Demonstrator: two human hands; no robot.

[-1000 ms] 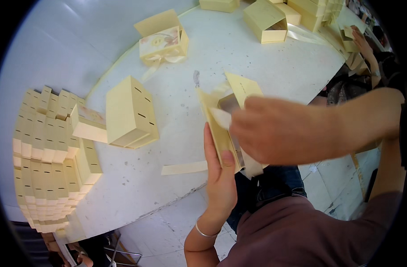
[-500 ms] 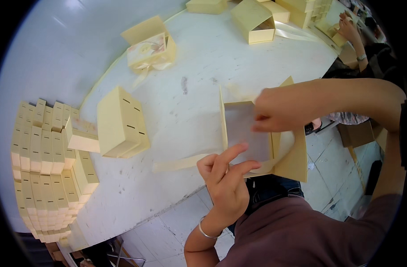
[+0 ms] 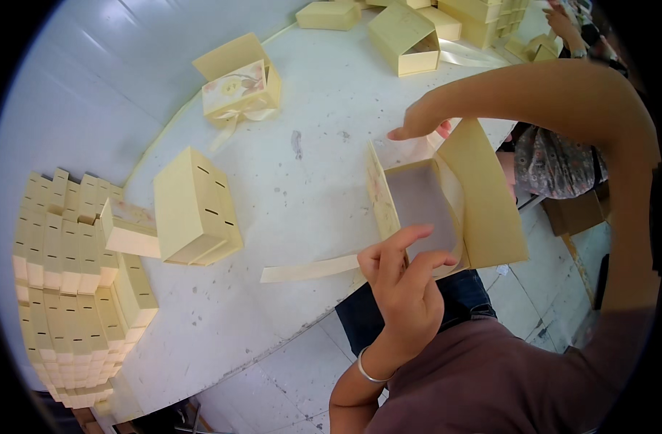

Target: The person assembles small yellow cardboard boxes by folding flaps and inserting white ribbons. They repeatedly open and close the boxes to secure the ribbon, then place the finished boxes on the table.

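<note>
An open cream box (image 3: 396, 171) with a pale grey inside stands at the near table edge, one flap (image 3: 486, 206) tipped out to the right. My left hand (image 3: 407, 289) is at its near-left corner, open, index finger and thumb spread over the opening and the other fingers bent. From beside it a flat cream ribbon (image 3: 309, 269) runs left across the table. Another pale band (image 3: 452, 189) curves inside the flap side. My right hand (image 3: 423, 117) hovers by the box's far end, one digit pointing left; its other fingers are mostly hidden, so its grip is unclear.
Left of me stands a larger cream box (image 3: 193, 210) with dark slots, next to a tall stack of cream boxes (image 3: 74, 289). A floral box with a bow (image 3: 240, 94) sits farther back. More boxes (image 3: 403, 40) line the far side, near a co-worker's arm (image 3: 562, 25).
My right hand has moved from over the box opening to its far end. The box has shifted and turned slightly, and my left hand has moved right with it.
</note>
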